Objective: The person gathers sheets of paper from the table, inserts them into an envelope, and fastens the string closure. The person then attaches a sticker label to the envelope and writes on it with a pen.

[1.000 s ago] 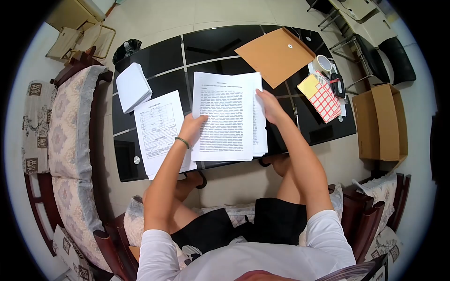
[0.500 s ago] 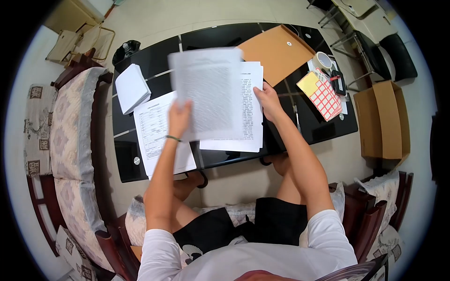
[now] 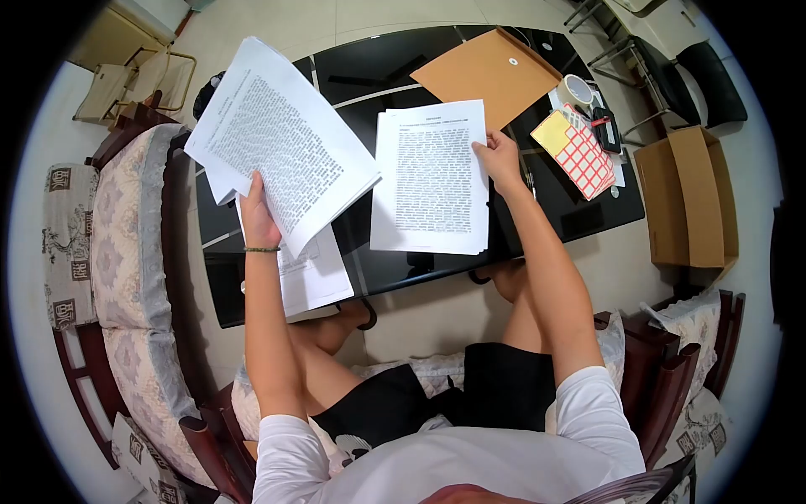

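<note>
My left hand (image 3: 259, 217) grips printed sheets (image 3: 281, 139) by their lower left edge. They are tilted over the left part of the table, with dense text facing up. At the middle, a stack of printed pages (image 3: 431, 181) is pinched at its right edge by my right hand (image 3: 501, 161), the thumb on top. A form sheet (image 3: 317, 277) lies beneath the raised sheets, partly hidden. The white paper pile at the left is mostly covered by them too.
The black glass table (image 3: 579, 223) carries a brown envelope (image 3: 483, 80) at the back, a tape roll (image 3: 574, 89) and red-and-yellow label sheets (image 3: 575, 155) on the right. An open cardboard box (image 3: 688, 197) stands beyond the right edge, and a sofa (image 3: 134, 252) on the left.
My left hand has carried the sheets left, off the middle stack and over the left papers. The middle stack has shifted slightly up and right, with my right hand still at its edge.
</note>
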Motion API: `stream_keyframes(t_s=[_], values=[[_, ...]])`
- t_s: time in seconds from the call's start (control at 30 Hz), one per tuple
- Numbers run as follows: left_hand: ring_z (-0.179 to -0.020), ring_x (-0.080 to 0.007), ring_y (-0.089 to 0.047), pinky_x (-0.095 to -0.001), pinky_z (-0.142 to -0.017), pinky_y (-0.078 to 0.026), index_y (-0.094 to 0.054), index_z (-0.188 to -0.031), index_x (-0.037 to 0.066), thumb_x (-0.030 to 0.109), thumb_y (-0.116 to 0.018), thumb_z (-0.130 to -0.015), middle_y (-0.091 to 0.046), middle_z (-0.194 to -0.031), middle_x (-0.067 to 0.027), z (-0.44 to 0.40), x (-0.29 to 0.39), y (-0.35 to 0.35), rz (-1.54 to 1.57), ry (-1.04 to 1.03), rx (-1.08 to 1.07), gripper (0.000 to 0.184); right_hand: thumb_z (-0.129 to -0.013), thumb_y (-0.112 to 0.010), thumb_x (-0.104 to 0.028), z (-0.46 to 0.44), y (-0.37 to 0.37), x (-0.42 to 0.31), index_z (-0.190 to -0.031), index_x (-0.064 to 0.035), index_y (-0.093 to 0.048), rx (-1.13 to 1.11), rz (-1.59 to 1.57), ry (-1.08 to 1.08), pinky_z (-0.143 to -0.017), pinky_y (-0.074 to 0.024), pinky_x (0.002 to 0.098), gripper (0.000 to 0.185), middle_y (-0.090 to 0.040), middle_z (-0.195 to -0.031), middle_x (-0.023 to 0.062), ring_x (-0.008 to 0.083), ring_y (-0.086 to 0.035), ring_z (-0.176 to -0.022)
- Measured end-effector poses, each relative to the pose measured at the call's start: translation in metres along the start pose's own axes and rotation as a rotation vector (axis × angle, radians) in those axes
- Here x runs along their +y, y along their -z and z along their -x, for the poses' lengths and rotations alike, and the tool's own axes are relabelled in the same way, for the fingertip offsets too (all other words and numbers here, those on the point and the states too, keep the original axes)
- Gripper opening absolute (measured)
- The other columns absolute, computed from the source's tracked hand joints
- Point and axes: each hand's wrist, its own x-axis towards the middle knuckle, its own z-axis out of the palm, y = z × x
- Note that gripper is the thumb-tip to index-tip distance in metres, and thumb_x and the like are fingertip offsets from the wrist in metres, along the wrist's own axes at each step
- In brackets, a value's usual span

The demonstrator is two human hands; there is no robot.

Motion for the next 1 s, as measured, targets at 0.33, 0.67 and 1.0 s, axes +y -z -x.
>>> stream_keyframes(t_s=[0.33,0.67,1.0], values=[[-0.125,-0.0302,-0.059,-0.0440,-0.104,-0.053,-0.037,-0.151,-0.001,0.024,-0.048,-0.108,-0.054,-0.144,-0.0159,0.000,0.002,0.013,0.108,-0.011,-0.031,0.050,-0.095,-0.058,-0.011,-0.040,0.079,0.009,-0.111,0.0023,-0.065,0.591,0.305,0.267,-0.086,-0.0523,0.0396,0.022,-0.072,-0.101,0.0206,0.0346,-0.069,-0.095],[-0.111,-0.0267,-0.066,-0.0424,-0.097,-0.057,-0.048,-0.141,-0.004,0.021,-0.058,-0.104,-0.064,-0.129,-0.0167,0.013,-0.040,-0.028,-0.101,0.199,0.012,0.045,-0.091,-0.068,-0.011,-0.035,0.038,0.054,-0.121,0.0038,-0.059,0.213,0.431,0.068,-0.082,-0.0525,0.0346,0.035,-0.069,-0.104,0.0125,0.0225,-0.067,-0.091],[-0.103,-0.0198,-0.067,-0.0320,-0.093,-0.051,-0.059,-0.127,-0.007,0.023,-0.063,-0.101,-0.071,-0.116,-0.0146,0.037,-0.140,-0.055,-0.739,0.176,-0.246,0.040,-0.089,-0.072,-0.017,-0.016,-0.009,0.018,-0.125,0.0113,-0.059,0.069,0.039,-0.258,-0.084,-0.0533,0.0360,0.048,-0.069,-0.113,0.0204,0.0245,-0.068,-0.099]])
